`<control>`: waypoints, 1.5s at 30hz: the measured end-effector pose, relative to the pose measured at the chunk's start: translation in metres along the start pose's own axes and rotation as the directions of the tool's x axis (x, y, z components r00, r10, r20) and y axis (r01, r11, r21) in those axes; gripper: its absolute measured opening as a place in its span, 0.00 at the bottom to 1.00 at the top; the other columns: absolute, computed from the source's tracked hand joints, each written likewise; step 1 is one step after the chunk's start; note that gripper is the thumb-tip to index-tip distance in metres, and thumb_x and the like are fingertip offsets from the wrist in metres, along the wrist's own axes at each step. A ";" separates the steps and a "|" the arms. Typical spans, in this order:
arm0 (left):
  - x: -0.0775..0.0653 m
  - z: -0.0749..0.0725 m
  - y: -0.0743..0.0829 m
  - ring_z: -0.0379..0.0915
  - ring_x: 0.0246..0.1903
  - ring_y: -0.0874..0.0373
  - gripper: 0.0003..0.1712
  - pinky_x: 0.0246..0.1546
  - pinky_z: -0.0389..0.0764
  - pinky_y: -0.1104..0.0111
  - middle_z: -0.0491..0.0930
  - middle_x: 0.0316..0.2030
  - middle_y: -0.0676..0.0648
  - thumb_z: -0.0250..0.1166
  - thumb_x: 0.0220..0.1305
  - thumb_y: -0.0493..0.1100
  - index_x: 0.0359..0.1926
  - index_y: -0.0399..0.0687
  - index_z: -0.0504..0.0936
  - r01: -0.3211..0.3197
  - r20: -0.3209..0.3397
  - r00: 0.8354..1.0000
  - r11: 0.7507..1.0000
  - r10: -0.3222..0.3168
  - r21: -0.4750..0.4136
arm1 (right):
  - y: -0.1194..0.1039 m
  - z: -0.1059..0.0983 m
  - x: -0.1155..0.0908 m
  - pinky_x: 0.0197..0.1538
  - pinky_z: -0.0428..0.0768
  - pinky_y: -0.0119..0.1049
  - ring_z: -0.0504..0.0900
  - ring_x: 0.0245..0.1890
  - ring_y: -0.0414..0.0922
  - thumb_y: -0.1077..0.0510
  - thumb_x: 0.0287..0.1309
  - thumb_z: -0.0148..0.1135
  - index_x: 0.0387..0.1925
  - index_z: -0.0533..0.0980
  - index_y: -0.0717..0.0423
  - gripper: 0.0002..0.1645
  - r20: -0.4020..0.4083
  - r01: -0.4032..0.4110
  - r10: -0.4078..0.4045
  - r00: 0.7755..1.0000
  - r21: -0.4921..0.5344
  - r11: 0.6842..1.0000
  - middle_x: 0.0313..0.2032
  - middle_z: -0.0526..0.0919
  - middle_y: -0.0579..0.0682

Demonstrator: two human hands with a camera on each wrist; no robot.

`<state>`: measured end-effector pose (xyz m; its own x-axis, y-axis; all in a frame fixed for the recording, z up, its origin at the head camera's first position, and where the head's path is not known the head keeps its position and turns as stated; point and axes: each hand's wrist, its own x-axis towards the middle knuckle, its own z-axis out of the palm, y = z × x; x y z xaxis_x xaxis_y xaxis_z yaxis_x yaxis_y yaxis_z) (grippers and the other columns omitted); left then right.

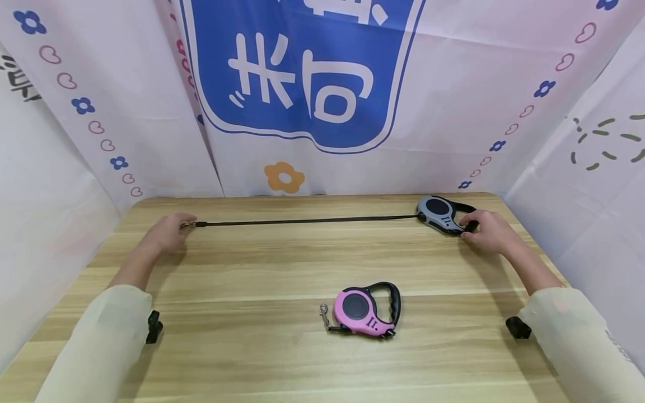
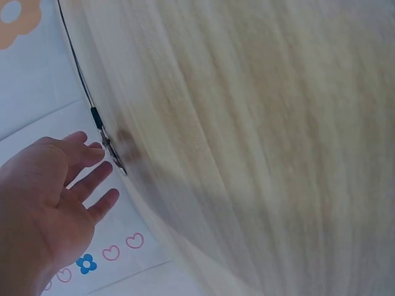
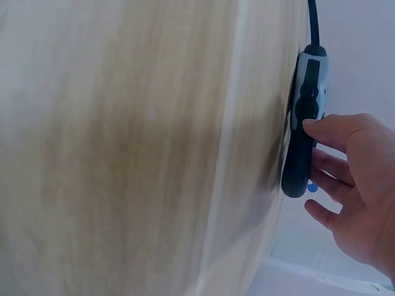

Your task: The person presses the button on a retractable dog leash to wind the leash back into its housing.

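Observation:
A grey retractable dog leash (image 1: 437, 215) lies near the table's back right, its black cord (image 1: 302, 221) running straight leftward. My right hand (image 1: 489, 230) holds its black handle (image 3: 298, 163), thumb on the near side, fingers reaching behind. The cord ends in a metal clip (image 2: 113, 152) at the back left. My left hand (image 1: 173, 232) is beside the clip, fingers loosely spread and fingertips (image 2: 106, 168) right at it. Closer to me lies a pink retractable leash (image 1: 356, 311) with its metal clip (image 1: 324, 314) on its left.
The wooden table (image 1: 242, 302) reaches back to a white printed cloth (image 1: 453, 112) with a large blue panel. More white cloth hangs at both sides. Black devices (image 1: 154, 327) are at my sleeves.

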<state>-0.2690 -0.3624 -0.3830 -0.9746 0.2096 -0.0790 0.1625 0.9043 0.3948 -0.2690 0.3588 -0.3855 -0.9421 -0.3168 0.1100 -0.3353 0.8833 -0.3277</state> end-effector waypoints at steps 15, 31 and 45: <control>-0.001 0.001 -0.008 0.73 0.54 0.24 0.24 0.58 0.71 0.33 0.78 0.53 0.22 0.57 0.60 0.25 0.58 0.22 0.76 0.064 -0.020 0.998 0.994 -0.062 0.094 | -0.002 -0.002 0.009 0.49 0.78 0.61 0.84 0.43 0.62 0.62 0.51 0.77 0.35 0.87 0.60 0.08 0.059 0.078 -0.072 0.996 -0.120 0.990 0.38 0.88 0.58; -0.002 -0.002 -0.009 0.78 0.41 0.35 0.18 0.42 0.79 0.44 0.81 0.42 0.28 0.57 0.59 0.27 0.51 0.27 0.80 0.076 -0.003 0.997 0.994 -0.076 0.084 | 0.003 0.000 0.009 0.53 0.78 0.63 0.83 0.45 0.65 0.69 0.48 0.74 0.36 0.86 0.63 0.10 0.117 0.158 -0.140 0.983 -0.165 0.974 0.40 0.85 0.62; -0.004 -0.002 -0.011 0.77 0.42 0.35 0.11 0.45 0.78 0.40 0.81 0.41 0.28 0.58 0.64 0.29 0.45 0.29 0.82 0.064 -0.003 0.998 0.994 -0.064 0.093 | 0.004 0.000 0.010 0.49 0.80 0.60 0.83 0.40 0.57 0.70 0.54 0.72 0.37 0.84 0.62 0.08 0.143 0.208 -0.189 0.972 -0.139 0.968 0.38 0.82 0.56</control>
<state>-0.2668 -0.3739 -0.3849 -0.9834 0.1507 -0.1013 0.1139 0.9464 0.3023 -0.2799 0.3595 -0.3860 -0.8512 -0.5238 0.0343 -0.5218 0.8372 -0.1636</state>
